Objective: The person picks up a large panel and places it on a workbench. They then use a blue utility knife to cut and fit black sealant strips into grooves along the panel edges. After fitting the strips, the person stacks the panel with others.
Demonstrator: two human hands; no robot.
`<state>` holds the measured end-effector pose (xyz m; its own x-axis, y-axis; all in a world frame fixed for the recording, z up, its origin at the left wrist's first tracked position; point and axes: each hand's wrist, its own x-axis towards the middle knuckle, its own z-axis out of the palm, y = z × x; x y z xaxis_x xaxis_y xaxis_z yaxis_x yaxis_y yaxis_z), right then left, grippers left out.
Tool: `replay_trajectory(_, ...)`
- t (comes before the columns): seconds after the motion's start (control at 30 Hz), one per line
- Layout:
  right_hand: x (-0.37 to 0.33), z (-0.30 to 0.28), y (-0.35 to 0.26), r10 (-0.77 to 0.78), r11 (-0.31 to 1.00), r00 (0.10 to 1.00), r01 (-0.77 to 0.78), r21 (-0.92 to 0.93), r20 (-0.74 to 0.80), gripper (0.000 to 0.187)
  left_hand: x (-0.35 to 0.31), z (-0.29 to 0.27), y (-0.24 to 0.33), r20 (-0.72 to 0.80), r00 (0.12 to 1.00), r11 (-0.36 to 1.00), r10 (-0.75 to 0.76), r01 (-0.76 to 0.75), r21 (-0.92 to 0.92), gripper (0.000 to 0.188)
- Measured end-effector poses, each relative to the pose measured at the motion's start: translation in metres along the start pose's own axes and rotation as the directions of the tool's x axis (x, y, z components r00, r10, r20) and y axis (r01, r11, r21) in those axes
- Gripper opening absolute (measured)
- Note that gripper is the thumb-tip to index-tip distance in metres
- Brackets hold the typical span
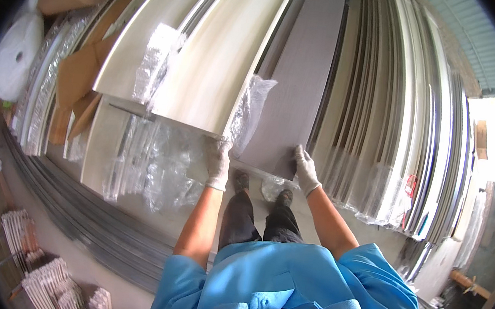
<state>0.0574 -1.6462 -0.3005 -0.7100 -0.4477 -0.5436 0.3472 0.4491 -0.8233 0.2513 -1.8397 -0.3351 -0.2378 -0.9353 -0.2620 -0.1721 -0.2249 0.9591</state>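
Observation:
A long grey panel (pixel 296 82) runs away from me between other stacked panels. My right hand (pixel 306 171), in a pale work glove, is closed on the right edge of its near end, thumb uppermost. To its left lies a wide cream panel (pixel 214 62). My left hand (pixel 218 163), also gloved, is closed at the near right corner of this cream panel, its fingertips partly hidden. Clear plastic wrap (pixel 253 104) bunches between the two panels, close above my left hand.
Tall rows of wrapped strips (pixel 372 101) stand on the right. More cream panels (pixel 157 38), torn cardboard (pixel 79 79) and a white roll (pixel 17 55) are at left. Long dark strips (pixel 92 217) lie on the floor, near bundled pale pieces (pixel 56 288). Loose plastic film (pixel 166 167) hangs below the panels.

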Motion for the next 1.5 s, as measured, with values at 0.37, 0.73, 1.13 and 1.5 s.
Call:
replay_trajectory(0.37, -0.043, 0.034, -0.039, 0.044, 0.951, 0.95, -0.134, -0.278, -0.309, 0.08, 0.007, -0.002, 0.02, 0.146, 0.951, 0.95, -0.272, 0.289, -0.114, 0.008)
replay_trajectory(0.73, -0.008, -0.014, 0.011, 0.076, 0.989, 0.977, -0.099, -0.111, -0.2, 0.092, -0.023, 0.004, 0.037, 0.197, 0.945, 0.957, -0.261, 0.28, -0.077, 0.013)
replay_trajectory(1.13, -0.037, 0.008, 0.013, -0.02, 0.971, 0.966, -0.043, -0.235, -0.26, 0.091, -0.02, -0.034, 0.045, 0.264, 0.86, 0.899, -0.437, 0.412, 0.145, 0.027)
replay_trajectory(1.5, -0.182, 0.011, 0.08, -0.001, 0.976, 0.962, -0.059, -0.211, -0.274, 0.085, -0.09, -0.091, -0.016, 0.513, 0.711, 0.869, -0.482, 0.315, 0.381, 0.073)
